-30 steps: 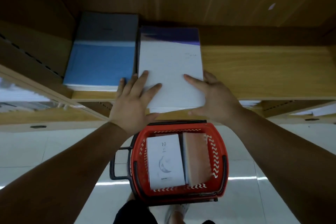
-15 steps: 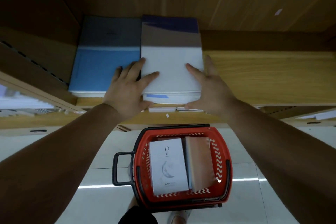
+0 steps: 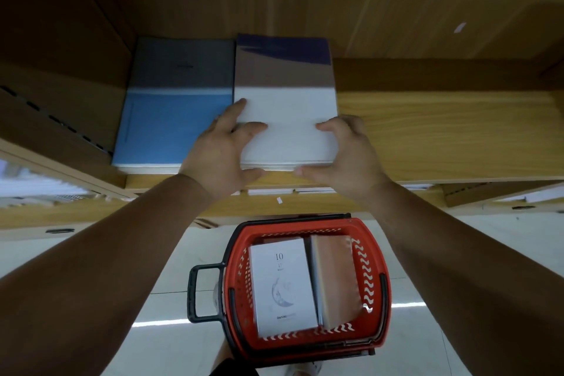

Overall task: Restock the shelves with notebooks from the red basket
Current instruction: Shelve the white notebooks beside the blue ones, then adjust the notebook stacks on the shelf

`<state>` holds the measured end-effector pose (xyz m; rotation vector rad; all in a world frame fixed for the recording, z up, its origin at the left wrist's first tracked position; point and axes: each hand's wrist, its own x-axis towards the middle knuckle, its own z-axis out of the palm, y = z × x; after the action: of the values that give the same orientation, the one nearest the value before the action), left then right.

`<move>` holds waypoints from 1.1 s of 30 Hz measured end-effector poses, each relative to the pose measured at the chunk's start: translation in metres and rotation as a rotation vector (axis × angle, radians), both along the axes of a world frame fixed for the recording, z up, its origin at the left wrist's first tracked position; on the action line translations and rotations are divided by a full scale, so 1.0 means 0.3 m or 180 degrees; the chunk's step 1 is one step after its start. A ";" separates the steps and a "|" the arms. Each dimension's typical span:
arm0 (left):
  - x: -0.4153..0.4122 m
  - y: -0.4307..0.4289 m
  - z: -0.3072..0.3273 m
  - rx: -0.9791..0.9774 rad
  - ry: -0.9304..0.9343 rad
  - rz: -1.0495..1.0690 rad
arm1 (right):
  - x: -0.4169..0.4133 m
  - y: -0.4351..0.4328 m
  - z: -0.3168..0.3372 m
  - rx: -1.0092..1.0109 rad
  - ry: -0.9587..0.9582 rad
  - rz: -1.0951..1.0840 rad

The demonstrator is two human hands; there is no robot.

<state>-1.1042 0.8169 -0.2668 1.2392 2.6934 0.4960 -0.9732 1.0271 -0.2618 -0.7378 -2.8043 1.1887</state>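
Head view shows two bare hands at the front edge of a wooden shelf (image 3: 442,131) in the middle of the frame. On this shelf lies a white notebook stack (image 3: 287,119), its far end purple and in shadow. The left hand (image 3: 222,146) is clasped on the near left corner of the stack, fingers on the cover and thumb under the front edge. The right hand (image 3: 348,149) is clasped on the near right corner in the same way, fingers curled on top and thumb at the front edge. So each grip is closed on the stack. Just beside the stack, to the left and touching it, lies a blue notebook stack (image 3: 174,119), also flat on the shelf. Below, in the lower centre of the frame, the red basket (image 3: 374,293) stands on the pale tiled floor (image 3: 427,253). Inside it lie a white notebook with a moon drawing (image 3: 282,287) on the left and a pinkish notebook (image 3: 334,278) on the right, side by side.
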 end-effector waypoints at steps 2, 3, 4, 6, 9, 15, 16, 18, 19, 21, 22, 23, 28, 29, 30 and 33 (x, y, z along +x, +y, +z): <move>-0.018 0.018 0.016 -0.0056 -0.0168 -0.0011 | -0.023 0.011 0.024 -0.0867 0.0317 -0.0470; -0.032 0.031 0.022 -0.0142 -0.0285 -0.0005 | -0.047 0.029 0.035 -0.1272 0.0409 -0.0676; -0.045 0.044 0.030 -0.0226 -0.0405 0.0018 | -0.074 0.046 0.050 -0.1598 0.0404 -0.0800; -0.072 0.065 0.041 -0.0323 -0.0581 0.0112 | -0.131 0.081 0.051 -0.1874 0.0209 -0.0853; -0.097 0.079 0.035 -0.0476 -0.0565 0.0185 | -0.185 0.100 0.004 -0.1715 0.0073 -0.0825; -0.105 0.067 0.024 -0.0532 -0.0597 0.0171 | -0.193 0.116 -0.012 -0.1539 0.0002 -0.0685; -0.103 0.069 0.029 -0.0550 -0.0586 0.0159 | -0.192 0.117 -0.007 -0.1442 -0.0028 -0.0633; -0.097 0.073 0.047 -0.0602 -0.0576 0.0175 | -0.185 0.109 0.004 -0.1181 -0.0055 -0.0561; -0.087 0.075 0.056 -0.0672 -0.0554 0.0182 | -0.175 0.100 0.011 -0.1090 -0.0019 -0.0561; -0.051 0.072 0.068 -0.0744 -0.0298 0.0195 | -0.124 0.072 0.024 -0.1057 0.0159 -0.0813; -0.017 0.062 0.069 -0.0632 -0.0097 0.0230 | -0.080 0.057 0.024 -0.0982 0.0309 -0.0994; 0.028 0.048 0.069 -0.0374 0.0088 0.0280 | -0.025 0.042 0.017 -0.0810 0.0495 -0.1145; 0.368 -0.043 -0.042 0.0949 0.0483 0.0342 | 0.312 -0.050 -0.106 -0.0390 0.0783 -0.1650; 0.437 -0.053 -0.087 0.0908 0.0300 0.0367 | 0.378 -0.068 -0.144 -0.0429 0.0613 -0.1683; 0.498 -0.060 -0.135 0.0761 0.0065 0.0364 | 0.438 -0.079 -0.190 -0.0509 0.0355 -0.1634; 0.630 -0.067 -0.292 -0.0047 -0.0904 0.0418 | 0.578 -0.106 -0.337 -0.0524 -0.0597 -0.1088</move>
<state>-0.9153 0.7968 -0.3544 0.9131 2.5398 0.6160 -0.7997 0.9952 -0.3628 -1.3414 -2.5834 1.3537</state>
